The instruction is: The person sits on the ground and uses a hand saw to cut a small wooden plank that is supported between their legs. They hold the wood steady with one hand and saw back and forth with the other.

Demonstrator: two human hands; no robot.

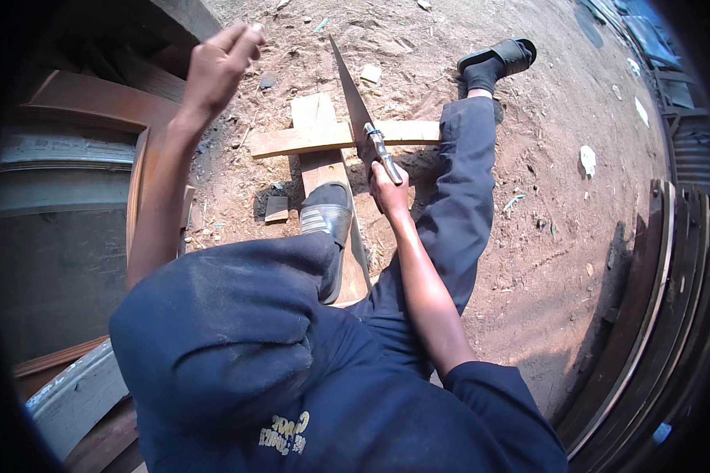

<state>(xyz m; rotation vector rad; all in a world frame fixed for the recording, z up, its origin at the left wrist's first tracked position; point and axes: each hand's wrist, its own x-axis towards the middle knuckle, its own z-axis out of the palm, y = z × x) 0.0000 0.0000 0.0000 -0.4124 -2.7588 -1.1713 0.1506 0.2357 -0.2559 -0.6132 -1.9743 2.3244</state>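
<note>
- The right hand (390, 185) is closed around the grip of a handsaw (350, 93), whose blade points forward from it, crossing above a pale wooden slat (292, 142); whether the teeth touch the wood I cannot tell.
- The left hand (217, 75) is raised, well apart from the slat, fingers curled; I cannot tell whether it holds anything.
- The slat lies just ahead of the right hand, crosswise on a thicker wooden board (320, 163).
- Good sawing here would call for the left hand pressing the slat down, clear of the teeth, with long, even strokes in line with the right forearm.
- Just left of the right hand, a foot in a striped slide sandal (326, 219) rests on the board, near the blade's path; the trouser leg (461, 150) by the slat's other end also needs clearance.
- A small wood block (277, 209) lies on the ground below the left hand; a wooden frame (95, 102) beside the left forearm limits elbow room.
- Stacked planks (647, 299) lie well to the right hand's right.
</note>
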